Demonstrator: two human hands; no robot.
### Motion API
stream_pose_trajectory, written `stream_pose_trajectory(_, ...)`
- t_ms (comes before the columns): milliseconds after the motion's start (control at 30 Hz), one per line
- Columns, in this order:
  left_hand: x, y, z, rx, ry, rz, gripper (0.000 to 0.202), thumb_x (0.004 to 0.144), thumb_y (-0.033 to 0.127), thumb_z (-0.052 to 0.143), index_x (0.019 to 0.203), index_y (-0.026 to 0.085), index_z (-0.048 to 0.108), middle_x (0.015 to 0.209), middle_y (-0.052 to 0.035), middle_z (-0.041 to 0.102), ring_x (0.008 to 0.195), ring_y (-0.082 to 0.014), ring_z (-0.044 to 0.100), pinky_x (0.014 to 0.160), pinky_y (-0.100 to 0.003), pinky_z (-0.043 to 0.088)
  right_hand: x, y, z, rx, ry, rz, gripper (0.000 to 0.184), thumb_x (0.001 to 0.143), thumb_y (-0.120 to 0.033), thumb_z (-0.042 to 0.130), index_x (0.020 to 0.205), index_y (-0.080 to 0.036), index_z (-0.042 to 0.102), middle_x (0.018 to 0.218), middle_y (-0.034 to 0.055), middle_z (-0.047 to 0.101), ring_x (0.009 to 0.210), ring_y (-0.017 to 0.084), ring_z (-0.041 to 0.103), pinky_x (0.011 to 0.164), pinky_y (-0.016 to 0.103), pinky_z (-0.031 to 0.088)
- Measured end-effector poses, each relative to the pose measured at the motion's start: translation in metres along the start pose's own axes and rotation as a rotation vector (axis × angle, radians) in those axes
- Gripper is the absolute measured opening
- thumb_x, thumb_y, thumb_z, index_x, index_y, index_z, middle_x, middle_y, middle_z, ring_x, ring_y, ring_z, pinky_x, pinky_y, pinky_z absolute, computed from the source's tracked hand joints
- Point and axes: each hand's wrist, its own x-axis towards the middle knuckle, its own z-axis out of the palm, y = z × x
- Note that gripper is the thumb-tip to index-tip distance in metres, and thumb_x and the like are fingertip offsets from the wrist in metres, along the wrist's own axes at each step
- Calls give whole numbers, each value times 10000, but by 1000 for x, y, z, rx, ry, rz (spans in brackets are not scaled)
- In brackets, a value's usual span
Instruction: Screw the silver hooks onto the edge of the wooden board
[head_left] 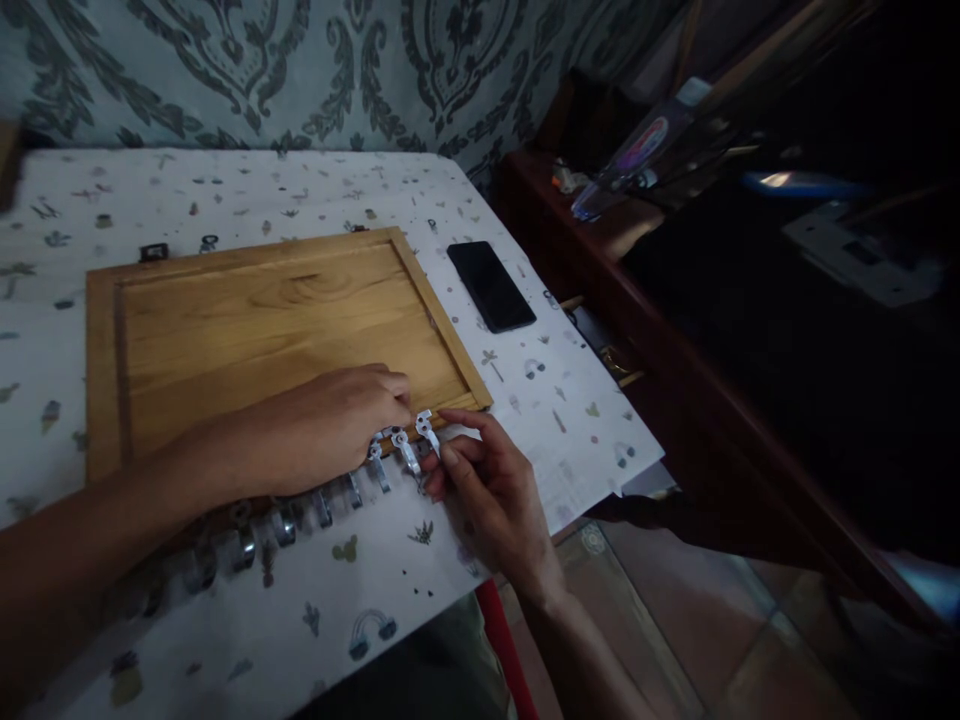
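Note:
A wooden framed panel point(270, 320) lies flat on a table covered with a patterned white cloth point(525, 400). Along its near edge runs a row of several small metal clips point(322, 505). My left hand point(330, 425) rests palm down on the panel's near right corner, fingers curled over the edge by the last clips. My right hand point(487, 490) is just below that corner, thumb and fingers pinching the rightmost metal clip point(424, 430) against the frame.
A black phone point(491, 285) lies face up on the cloth right of the panel. Two small dark fittings point(154, 252) sit behind the panel. A dark wooden cabinet point(675, 330) with clutter stands to the right; tiled floor shows below.

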Motion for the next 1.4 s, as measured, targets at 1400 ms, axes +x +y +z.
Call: stream_pose_trajectory(1400, 5, 13, -6, 78, -47, -128, 295, 897, 35, 474, 792, 168, 716, 908, -27, 668, 881, -165, 613, 802, -307, 417, -1, 5, 1, 92, 13, -31, 240, 996, -263, 607, 1230, -223, 572, 823, -13, 738, 639, 76, 660, 627, 218, 572)
